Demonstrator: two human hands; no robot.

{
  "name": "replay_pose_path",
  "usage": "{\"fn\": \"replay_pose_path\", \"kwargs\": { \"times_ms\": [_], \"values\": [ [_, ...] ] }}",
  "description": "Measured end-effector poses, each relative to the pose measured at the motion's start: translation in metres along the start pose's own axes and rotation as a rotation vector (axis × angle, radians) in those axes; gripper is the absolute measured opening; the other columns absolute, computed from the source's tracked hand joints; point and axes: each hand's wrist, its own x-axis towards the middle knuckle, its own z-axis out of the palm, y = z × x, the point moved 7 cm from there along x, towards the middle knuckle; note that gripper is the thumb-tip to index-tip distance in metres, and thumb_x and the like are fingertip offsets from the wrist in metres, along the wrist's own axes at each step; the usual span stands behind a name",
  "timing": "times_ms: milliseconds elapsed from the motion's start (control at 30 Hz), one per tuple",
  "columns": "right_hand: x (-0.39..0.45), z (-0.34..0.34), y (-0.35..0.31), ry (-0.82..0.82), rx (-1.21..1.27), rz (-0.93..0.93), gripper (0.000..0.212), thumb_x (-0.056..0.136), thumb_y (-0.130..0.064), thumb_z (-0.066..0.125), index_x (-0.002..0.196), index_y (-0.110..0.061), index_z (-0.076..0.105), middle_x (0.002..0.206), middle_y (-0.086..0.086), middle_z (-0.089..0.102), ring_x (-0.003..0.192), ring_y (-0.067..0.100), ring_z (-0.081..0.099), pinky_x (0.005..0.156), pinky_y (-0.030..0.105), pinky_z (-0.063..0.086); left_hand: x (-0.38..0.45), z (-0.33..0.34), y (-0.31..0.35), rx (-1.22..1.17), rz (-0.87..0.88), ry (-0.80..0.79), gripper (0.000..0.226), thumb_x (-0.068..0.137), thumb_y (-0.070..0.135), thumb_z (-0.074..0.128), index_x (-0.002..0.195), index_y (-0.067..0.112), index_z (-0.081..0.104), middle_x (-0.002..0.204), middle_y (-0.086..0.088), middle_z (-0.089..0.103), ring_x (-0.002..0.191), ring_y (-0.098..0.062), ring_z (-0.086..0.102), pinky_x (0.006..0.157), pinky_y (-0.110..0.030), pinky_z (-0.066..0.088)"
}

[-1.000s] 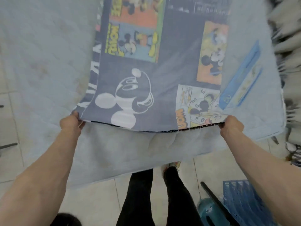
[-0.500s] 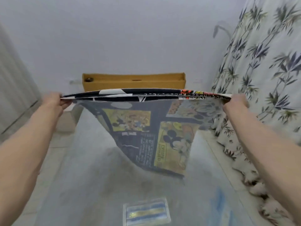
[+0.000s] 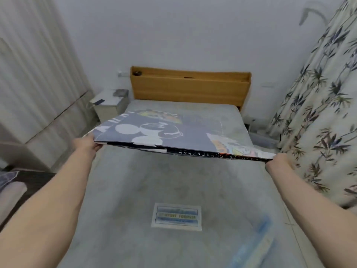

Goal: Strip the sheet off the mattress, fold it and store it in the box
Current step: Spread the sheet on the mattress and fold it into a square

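The left hand (image 3: 87, 145) grips the near left corner of the sheet (image 3: 173, 134), fingers curled under the cloth and thumb on top; the right hand (image 3: 279, 161) pinches the near right corner the same way. Both arms reach forward, and the near edge is pulled taut between the two hands, sloping a little lower on the right side. The sheet is folded into layers — the stacked edges show as a dark band along that near side. It is grey-blue with cartoon mouse prints and coloured comic panels, and it is held out almost flat in the air above the mattress (image 3: 173, 180). Its far part reaches toward the headboard (image 3: 190, 87); whether that end touches the bed cannot be told.

The mattress below is bare and grey, with a rectangular label (image 3: 176, 216) near the foot and a blue strip near its right edge. A small bedside table (image 3: 110, 102) stands left of the wooden headboard — a dark flat object lies on it. A leaf-patterned curtain (image 3: 318, 113) hangs at the right.
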Motion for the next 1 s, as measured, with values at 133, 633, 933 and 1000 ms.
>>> {"fn": "replay_pose_path", "kwargs": {
  "times_ms": [133, 633, 933, 1000],
  "values": [
    [0.015, -0.021, 0.067, -0.250, -0.706, -0.222, 0.012, 0.092, -0.004, 0.053, 0.084, -0.012, 0.054, 0.080, 0.009, 0.046, 0.085, 0.028, 0.047, 0.059, 0.000, 0.046, 0.000, -0.061, -0.099, 0.065, -0.124, 0.047, 0.028, 0.100, 0.002, 0.056, 0.127, -0.003, 0.060, 0.131, -0.022, 0.064, 0.089, -0.031, 0.067, 0.088, -0.042, 0.055],
    [0.001, -0.133, 0.240, -0.363, -1.486, -0.132, 0.029, 0.094, -0.019, 0.054, 0.109, 0.000, 0.069, 0.108, 0.022, 0.069, 0.103, 0.039, 0.066, 0.081, 0.043, 0.052, -0.032, -0.216, -0.275, 0.338, -0.383, 0.247, 0.015, 0.098, 0.002, 0.054, 0.083, 0.005, 0.057, 0.105, -0.020, 0.057, 0.049, -0.020, 0.061, 0.035, -0.022, 0.052],
    [0.041, -0.082, 0.252, -0.239, -1.645, 0.061, 0.036, 0.100, -0.016, 0.051, 0.131, 0.000, 0.061, 0.136, 0.016, 0.059, 0.127, 0.029, 0.056, 0.103, 0.033, 0.045, 0.032, -0.152, -0.308, 0.470, -0.416, 0.209, 0.024, 0.097, 0.009, 0.057, 0.073, 0.008, 0.054, 0.055, -0.006, 0.066, 0.042, -0.017, 0.063, 0.034, -0.025, 0.050],
    [0.067, -0.064, 0.273, -0.219, -1.657, 0.067, 0.037, 0.102, -0.019, 0.049, 0.132, 0.000, 0.060, 0.138, 0.016, 0.058, 0.130, 0.030, 0.054, 0.105, 0.034, 0.043, 0.064, -0.127, -0.340, 0.509, -0.424, 0.206, 0.024, 0.096, 0.013, 0.059, 0.072, 0.010, 0.053, 0.081, -0.016, 0.066, 0.064, -0.026, 0.063, 0.054, -0.035, 0.057]
  ]
}}
